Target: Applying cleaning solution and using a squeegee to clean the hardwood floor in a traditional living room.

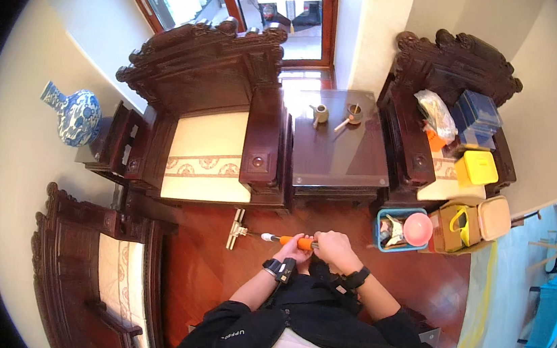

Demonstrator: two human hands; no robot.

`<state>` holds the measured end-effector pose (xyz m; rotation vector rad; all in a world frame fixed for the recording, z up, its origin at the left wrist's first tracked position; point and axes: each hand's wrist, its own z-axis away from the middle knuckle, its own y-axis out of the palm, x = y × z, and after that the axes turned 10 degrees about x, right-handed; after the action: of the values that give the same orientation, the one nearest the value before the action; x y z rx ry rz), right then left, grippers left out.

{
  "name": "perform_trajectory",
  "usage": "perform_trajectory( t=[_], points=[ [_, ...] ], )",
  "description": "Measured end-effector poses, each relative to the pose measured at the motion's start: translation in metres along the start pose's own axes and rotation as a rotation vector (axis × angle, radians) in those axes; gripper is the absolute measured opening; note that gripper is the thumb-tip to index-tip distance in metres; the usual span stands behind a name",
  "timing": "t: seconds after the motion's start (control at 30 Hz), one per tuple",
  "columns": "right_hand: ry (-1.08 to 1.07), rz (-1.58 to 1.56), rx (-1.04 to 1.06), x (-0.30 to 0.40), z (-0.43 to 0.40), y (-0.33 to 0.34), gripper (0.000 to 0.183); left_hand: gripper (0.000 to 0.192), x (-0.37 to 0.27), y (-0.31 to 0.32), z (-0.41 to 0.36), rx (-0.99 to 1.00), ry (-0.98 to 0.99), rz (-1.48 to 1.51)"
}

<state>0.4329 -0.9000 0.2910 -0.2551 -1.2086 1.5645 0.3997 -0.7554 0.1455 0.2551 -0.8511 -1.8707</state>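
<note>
Both my hands hold the pole of a squeeze mop, with an orange grip and a white collar. My left hand is wrapped around the orange grip from below. At the upper end, my right hand closes around the pole close to my body. The pale mop head is at the far end, over the red-brown wooden floor in front of a carved armchair. Whether the head touches the floor, I cannot tell. Each wrist wears a black band.
A glass-topped side table bears two small pots. Boxes and bags fill the right armchair. On the floor stand a blue basket and a cardboard box. A carved bench flanks the left; a blue-and-white vase stands behind.
</note>
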Motion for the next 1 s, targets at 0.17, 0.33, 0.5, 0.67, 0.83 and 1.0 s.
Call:
perform_trajectory(
  t=[0.17, 0.33, 0.5, 0.67, 0.83, 1.0],
  points=[
    [-0.018, -0.063, -0.026, -0.026, 0.008, 0.013, 0.020, 0.012, 0.013, -0.006, -0.020, -0.042, -0.043, 0.009],
    [0.011, -0.077, 0.013, -0.053, 0.013, 0.023, 0.018, 0.015, 0.029, -0.009, -0.037, -0.093, -0.010, -0.044],
    [-0.009, -0.055, 0.048, -0.060, 0.008, 0.022, 0.019, 0.014, 0.029, -0.002, -0.041, -0.096, -0.048, 0.030],
    [-0.033, -0.032, 0.004, -0.062, -0.005, 0.002, 0.016, 0.011, 0.016, 0.002, -0.049, 0.001, -0.039, -0.039],
    [-0.022, 0.014, 0.165, -0.057, -0.024, -0.036, 0.018, 0.011, 0.005, 0.031, -0.050, -0.044, -0.077, -0.095],
    [-0.005, 0.063, 0.225, -0.047, -0.048, -0.063, 0.029, 0.014, -0.012, 0.047, -0.050, -0.038, -0.048, -0.226]
  ],
)
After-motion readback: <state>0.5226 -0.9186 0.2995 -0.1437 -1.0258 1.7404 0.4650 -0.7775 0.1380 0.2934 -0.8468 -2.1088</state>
